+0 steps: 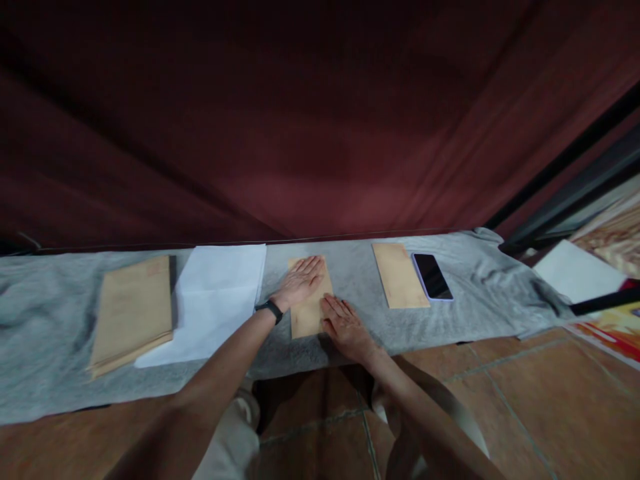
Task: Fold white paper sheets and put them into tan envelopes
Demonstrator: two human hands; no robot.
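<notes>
A tan paper envelope (pixel 305 320) lies on the grey cloth in front of me. My left hand (pixel 300 281) rests flat across its upper part, fingers stretched out. Lower down, my right hand (pixel 346 327) lies over the envelope's right edge with its fingers extended. Both hands cover part of the paper. To the left are white paper sheets (pixel 220 300) with a crease across them. A stack of larger brown envelopes (pixel 134 307) partly overlaps those sheets. On the right, another tan envelope (pixel 400 277) lies beside a phone.
The grey cloth (pixel 470 287) covers a long, low surface against a dark red curtain (pixel 320 147). A phone (pixel 433 277) with a dark screen and pale purple case lies on it. Dark bars (pixel 565 180) and colourful printed material (pixel 610 327) are at right. Brown floor tiles (pixel 530 380) are below.
</notes>
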